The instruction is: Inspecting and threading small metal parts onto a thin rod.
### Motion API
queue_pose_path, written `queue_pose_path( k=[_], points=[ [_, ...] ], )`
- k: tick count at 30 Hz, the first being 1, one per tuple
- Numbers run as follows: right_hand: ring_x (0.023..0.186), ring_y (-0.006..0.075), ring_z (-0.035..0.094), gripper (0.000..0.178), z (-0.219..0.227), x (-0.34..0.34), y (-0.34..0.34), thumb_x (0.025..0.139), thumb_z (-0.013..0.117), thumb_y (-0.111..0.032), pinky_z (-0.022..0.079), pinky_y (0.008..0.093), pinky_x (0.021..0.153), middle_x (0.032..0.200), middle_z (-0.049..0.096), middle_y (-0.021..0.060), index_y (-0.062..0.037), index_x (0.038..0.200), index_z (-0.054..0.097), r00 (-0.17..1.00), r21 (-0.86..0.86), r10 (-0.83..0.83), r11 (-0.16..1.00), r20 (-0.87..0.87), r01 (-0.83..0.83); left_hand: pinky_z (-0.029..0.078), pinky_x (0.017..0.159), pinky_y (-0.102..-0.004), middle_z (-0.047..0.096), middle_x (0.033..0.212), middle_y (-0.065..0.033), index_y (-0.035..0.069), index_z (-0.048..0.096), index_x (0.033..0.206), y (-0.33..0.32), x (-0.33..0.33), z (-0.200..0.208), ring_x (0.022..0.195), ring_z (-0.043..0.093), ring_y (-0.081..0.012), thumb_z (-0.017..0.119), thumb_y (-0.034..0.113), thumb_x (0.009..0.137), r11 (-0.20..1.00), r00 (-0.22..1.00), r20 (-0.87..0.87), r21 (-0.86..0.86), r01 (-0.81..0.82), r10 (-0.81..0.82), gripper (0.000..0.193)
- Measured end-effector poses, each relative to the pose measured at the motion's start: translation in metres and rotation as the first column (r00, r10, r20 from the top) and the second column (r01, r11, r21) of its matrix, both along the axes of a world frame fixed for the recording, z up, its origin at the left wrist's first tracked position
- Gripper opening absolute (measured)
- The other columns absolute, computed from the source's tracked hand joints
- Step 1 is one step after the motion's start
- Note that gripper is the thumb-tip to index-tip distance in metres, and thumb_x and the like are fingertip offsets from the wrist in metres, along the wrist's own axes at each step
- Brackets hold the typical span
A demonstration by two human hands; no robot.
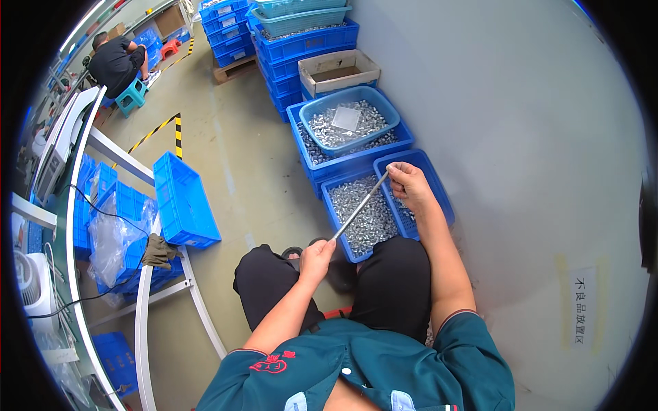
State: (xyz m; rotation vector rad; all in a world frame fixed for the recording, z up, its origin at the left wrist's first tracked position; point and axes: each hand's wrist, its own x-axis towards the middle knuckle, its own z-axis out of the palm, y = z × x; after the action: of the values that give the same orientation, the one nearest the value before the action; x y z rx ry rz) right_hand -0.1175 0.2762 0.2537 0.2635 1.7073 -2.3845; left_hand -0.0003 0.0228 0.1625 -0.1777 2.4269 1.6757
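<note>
A thin grey metal rod [360, 207] slants up and to the right between my two hands. My left hand [317, 260] is closed round its lower end, above my knees. At the upper end, the fingers of my right hand [409, 185] pinch the rod's tip; whether they also hold a small part there cannot be made out. Directly beneath the rod is a blue bin [340, 241] full of small silvery metal parts [360, 192]. A second blue bin [439, 188], with some small metal parts in it, stands to its right, partly hidden by my right hand and forearm.
Beyond the bins, a light-blue basin [394, 113] of metal parts sits in a blue crate [301, 137]. Crates [274, 68] are stacked behind. A wall [514, 171] rises at right. At left are a bench frame [142, 329] and an upright blue crate [185, 198]. A person [115, 65] sits far left.
</note>
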Motion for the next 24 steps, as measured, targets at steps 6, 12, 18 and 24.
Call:
queue_pose_path(
  k=[6,12,18,24],
  points=[
    [0.047,0.0029,0.035,0.016,0.005,0.009,-0.019,0.084,0.062,-0.014,0.025,0.0178,0.04,0.061,0.042,-0.0049,-0.0018,0.09,0.055,0.984,0.09,0.174,0.98,0.033,-0.176,0.022,0.041,-0.0199,0.034,0.05,0.0076,0.011,0.046,0.061,0.005,-0.006,0.007,0.044,0.028,-0.0025,0.053,0.039,0.09,0.848,0.985,0.116,0.527,0.046,-0.125,0.04],
    [0.048,0.0022,0.034,0.022,0.001,0.01,-0.018,0.084,0.061,-0.012,0.024,0.0175,0.039,0.064,0.044,-0.0038,0.0019,0.1,0.055,0.945,-0.004,0.298,0.954,0.136,-0.3,0.017,0.036,-0.0193,0.032,0.049,0.0081,0.013,0.043,0.061,0.004,-0.009,0.012,0.039,0.024,-0.0023,0.052,0.041,0.09,0.818,0.965,0.223,0.576,-0.013,-0.141,0.041],
    [0.05,0.0054,0.039,0.021,-0.013,0.004,-0.002,0.085,0.055,-0.012,0.028,0.0152,0.036,0.079,0.053,0.0085,0.0043,0.098,0.052,0.926,-0.192,0.063,0.981,0.373,0.01,0.021,0.04,-0.0193,0.035,0.052,0.0077,0.013,0.044,0.061,0.002,-0.006,-0.003,0.044,0.028,-0.0023,0.051,0.039,0.091,0.857,0.982,0.158,0.515,0.003,-0.098,0.04],
    [0.048,0.0045,0.04,0.012,-0.024,0.003,0.0,0.088,0.052,-0.013,0.027,0.0149,0.034,0.074,0.053,0.004,-0.0021,0.092,0.053,0.969,-0.326,0.066,0.945,0.238,0.016,0.028,0.048,-0.0222,0.042,0.057,0.0054,0.006,0.048,0.061,-0.003,-0.001,-0.014,0.053,0.035,-0.0042,0.053,0.031,0.091,0.902,0.991,0.097,0.429,0.045,-0.096,0.039]
  ],
)
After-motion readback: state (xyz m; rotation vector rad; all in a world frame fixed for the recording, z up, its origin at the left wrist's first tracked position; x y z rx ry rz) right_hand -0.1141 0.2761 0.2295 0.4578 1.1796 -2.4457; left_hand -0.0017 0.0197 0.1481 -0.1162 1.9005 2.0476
